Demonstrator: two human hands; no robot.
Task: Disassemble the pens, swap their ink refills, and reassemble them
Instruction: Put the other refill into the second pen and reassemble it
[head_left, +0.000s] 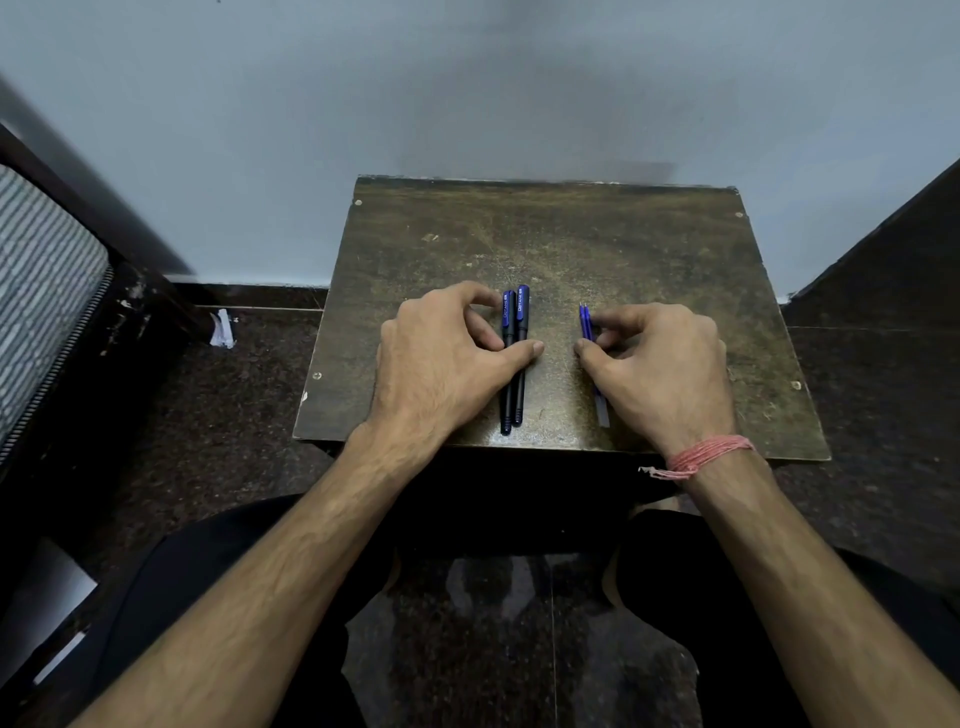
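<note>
Two pens (513, 358) | left hand (447, 358) pinches them | right hand (660, 364) pinches refills (587, 325)

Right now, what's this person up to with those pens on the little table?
A person sits at a small worn table with two blue-and-black pens lying side by side. The left hand rests on them, thumb across the barrels. To the right lie two thin blue ink refills, also side by side, and the right hand has its fingertips on them. Whether the pens hold refills cannot be seen. Both hands seem to be steadying or lining things up.
</note>
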